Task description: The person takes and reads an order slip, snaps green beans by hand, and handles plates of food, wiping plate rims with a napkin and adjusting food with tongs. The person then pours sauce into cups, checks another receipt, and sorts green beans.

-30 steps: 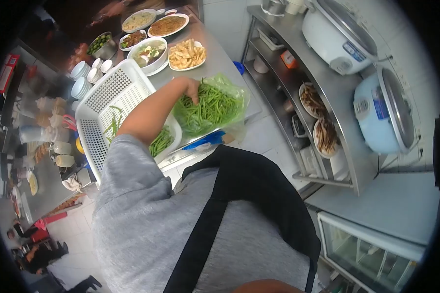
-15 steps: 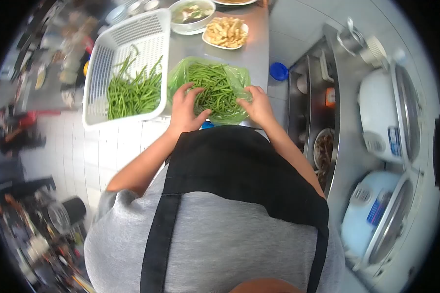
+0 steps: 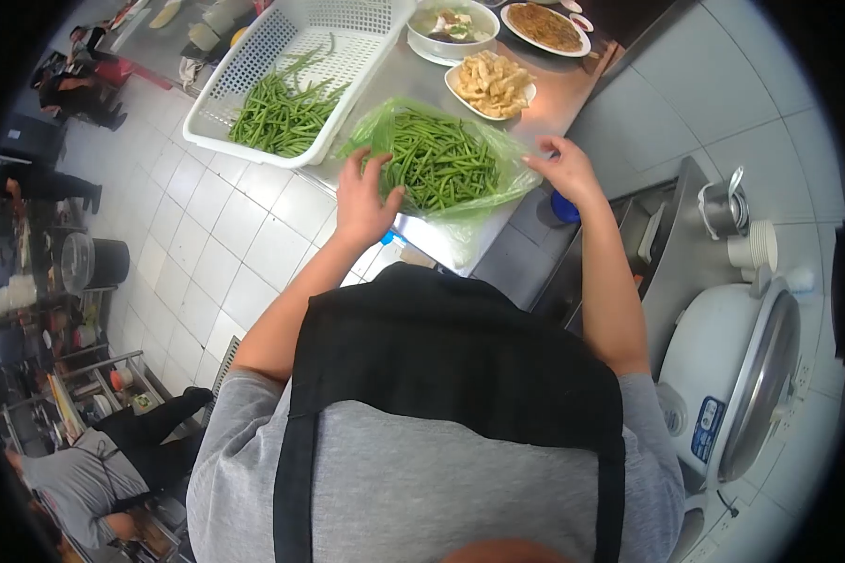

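Note:
A translucent green plastic bag [image 3: 371, 129] lies wide-mouthed on the steel counter, filled with green beans [image 3: 446, 159]. My left hand [image 3: 364, 199] is at the bag's left edge, fingers spread and curved, thumb apart beside the beans. On the opposite side, my right hand [image 3: 565, 172] has thumb and forefinger at the bag's right rim, which stretches out to them in a pinch. Left of the bag stands a white perforated plastic basket [image 3: 371, 42] with more green beans [image 3: 286, 114] in its near end.
Behind the bag are a plate of pale fried strips [image 3: 491, 84], a soup bowl [image 3: 453, 28] and a plate of brown food [image 3: 545, 28]. A white rice cooker [image 3: 718, 366] stands at right. Other people [image 3: 84, 469] are at the left. A tiled wall [image 3: 714, 84] borders the counter's right.
My right hand has moved outward to the right, and the bag's mouth is spread wider over the beans. My left hand stays by the left edge. The whole view has turned and shifted.

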The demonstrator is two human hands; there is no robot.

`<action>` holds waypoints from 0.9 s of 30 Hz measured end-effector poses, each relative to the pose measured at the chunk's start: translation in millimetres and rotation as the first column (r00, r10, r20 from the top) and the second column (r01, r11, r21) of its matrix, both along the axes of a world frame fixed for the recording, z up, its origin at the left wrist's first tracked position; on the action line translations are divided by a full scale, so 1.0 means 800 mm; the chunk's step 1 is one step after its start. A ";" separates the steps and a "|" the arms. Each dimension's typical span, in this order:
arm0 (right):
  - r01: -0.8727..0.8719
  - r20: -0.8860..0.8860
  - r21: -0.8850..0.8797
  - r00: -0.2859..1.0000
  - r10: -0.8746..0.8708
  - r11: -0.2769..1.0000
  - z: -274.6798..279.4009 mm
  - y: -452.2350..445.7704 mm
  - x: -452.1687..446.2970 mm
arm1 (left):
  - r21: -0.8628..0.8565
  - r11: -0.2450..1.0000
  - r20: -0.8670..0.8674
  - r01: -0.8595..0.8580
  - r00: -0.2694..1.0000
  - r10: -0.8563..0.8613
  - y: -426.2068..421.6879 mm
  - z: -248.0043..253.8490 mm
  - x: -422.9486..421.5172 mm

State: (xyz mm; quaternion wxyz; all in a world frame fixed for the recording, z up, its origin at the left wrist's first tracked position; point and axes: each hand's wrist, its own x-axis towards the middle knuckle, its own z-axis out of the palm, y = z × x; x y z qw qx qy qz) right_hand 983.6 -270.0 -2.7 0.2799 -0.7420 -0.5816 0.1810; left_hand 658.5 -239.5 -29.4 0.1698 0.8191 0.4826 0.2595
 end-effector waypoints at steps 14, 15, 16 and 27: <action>-0.313 0.156 -0.005 0.938 0.310 0.950 -0.058 0.167 -0.183 | -0.138 0.980 -0.339 0.141 0.923 -0.181 0.157 -0.019 -0.032; -0.294 0.138 -0.045 0.945 0.298 0.955 -0.060 0.167 -0.184 | -0.109 0.984 -0.285 0.141 0.944 -0.167 0.161 -0.029 -0.040; -0.276 0.121 -0.084 0.951 0.284 0.958 -0.061 0.162 -0.184 | -0.081 0.987 -0.230 0.140 0.961 -0.155 0.163 -0.037 -0.047; -0.401 0.130 0.021 0.910 0.395 0.916 -0.048 0.226 -0.237 | 0.063 0.985 0.170 0.162 0.970 -0.171 0.208 -0.053 -0.081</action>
